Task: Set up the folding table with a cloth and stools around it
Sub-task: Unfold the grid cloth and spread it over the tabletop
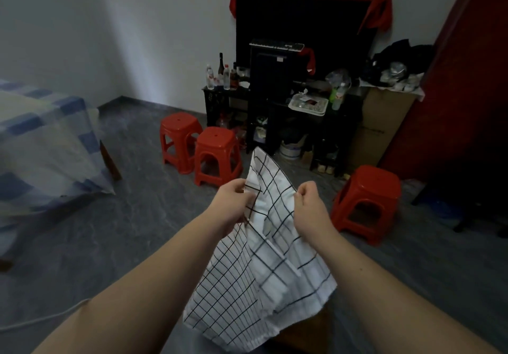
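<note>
Your left hand and right hand pinching the checked cloth mid-air, three red stools beyond on the floor

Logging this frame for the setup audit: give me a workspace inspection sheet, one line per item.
Surface: brown table corner shows under the cloth at the bottom edge; the rest is hidden.
Job's things: white black-grid cloth, still partly folded, held in the air; three red stools on the grey floor, two side by side, one apart on the right.
Clutter: dark shelf unit with bottles, a keyboard, a tray; cardboard box with a pile on top.
Grips: left hand and right hand each pinch the cloth's upper edge.
Cables: pale cord on the floor, lower left.
Surroundings: blue-checked bedding on the left, white wall, red panel on the right.
</note>
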The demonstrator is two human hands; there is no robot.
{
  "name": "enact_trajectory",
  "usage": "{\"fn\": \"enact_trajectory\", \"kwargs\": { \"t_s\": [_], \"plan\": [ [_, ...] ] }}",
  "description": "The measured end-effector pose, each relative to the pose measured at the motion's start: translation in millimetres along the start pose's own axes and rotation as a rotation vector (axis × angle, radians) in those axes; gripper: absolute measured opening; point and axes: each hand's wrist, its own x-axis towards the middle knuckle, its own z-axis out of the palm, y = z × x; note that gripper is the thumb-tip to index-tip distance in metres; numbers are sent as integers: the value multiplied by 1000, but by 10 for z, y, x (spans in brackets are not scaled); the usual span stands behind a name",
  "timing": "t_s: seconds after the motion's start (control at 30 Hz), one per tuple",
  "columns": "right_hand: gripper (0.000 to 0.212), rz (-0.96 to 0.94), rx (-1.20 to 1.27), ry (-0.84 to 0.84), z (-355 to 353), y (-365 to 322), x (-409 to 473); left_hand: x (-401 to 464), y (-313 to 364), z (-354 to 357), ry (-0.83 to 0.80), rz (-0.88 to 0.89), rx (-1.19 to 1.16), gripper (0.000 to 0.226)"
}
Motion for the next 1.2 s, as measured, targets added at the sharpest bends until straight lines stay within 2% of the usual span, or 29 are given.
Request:
{"fn": "enact_trajectory", "kwargs": {
  "t_s": [0.17, 0.23, 0.3, 0.4, 0.57, 0.67, 0.73, 0.87, 0.97, 1.1, 1.2],
  "plan": [
    [26, 88, 16, -219, -107, 51, 184, 121, -116, -421, 179, 139, 240, 13],
    [13, 24, -154, -243, -110, 69, 247, 165, -156, -593, 216, 171, 428, 18],
    [3, -25, -325, -218, -101, 69, 309, 174, -183, -763, 272, 216, 611, 23],
    [21, -53, -346, -118, -132, 50, 377, 147, -259, -1087, 302, 278, 747, 27],
    [16, -61, -373, 41, -175, 83, 389, 81, -377, -1600, 213, 287, 934, 33],
    [14, -50, -472, 104, -105, 95, 343, 30, -461, -1746, 182, 270, 1041, 23],
    [14, -82, -551, 150, -48, 52, 290, -4, -512, -1789, 260, 248, 1090, 13],
    [15, -193, -583, 204, -12, -32, 181, -40, -593, -1812, 436, 241, 1034, 15],
    [21, -245, -572, 105, -61, -22, 198, -28, -644, -1892, 445, 328, 992, 18],
    [35, -297, -618, -56, -275, -5, 359, 56, -438, -2085, 389, 430, 939, 5],
    [30, -314, -686, 65, -490, -84, 427, 216, -152, -2183, 290, 573, 1070, 13]
  ]
}}
